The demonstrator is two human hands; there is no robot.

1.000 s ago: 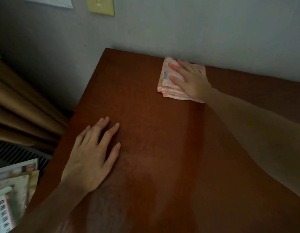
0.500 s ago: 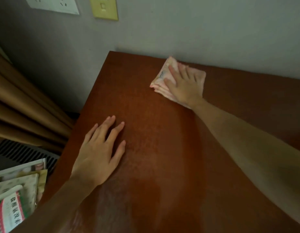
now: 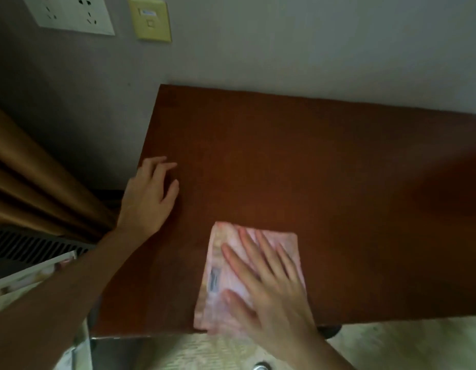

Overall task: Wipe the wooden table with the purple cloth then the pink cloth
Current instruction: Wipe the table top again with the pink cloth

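The folded pink cloth (image 3: 221, 279) lies flat on the wooden table (image 3: 325, 166), at the near edge. My right hand (image 3: 269, 292) presses down on it with fingers spread, covering its right half. At the table's left edge my left hand (image 3: 148, 198) rests flat, fingers apart, holding nothing. No purple cloth is in view.
A grey wall runs along the table's far edge, with a white socket plate (image 3: 71, 14) and a yellow switch plate (image 3: 151, 20). Brown curtains (image 3: 31, 188) hang at the left above a floor vent (image 3: 31, 249). Printed papers (image 3: 31, 279) lie at lower left. Pale floor shows below the near edge.
My right hand has dragged the pink cloth from the far edge by the wall to the near edge. My left hand has shifted toward the table's left edge. The view has tilted down.
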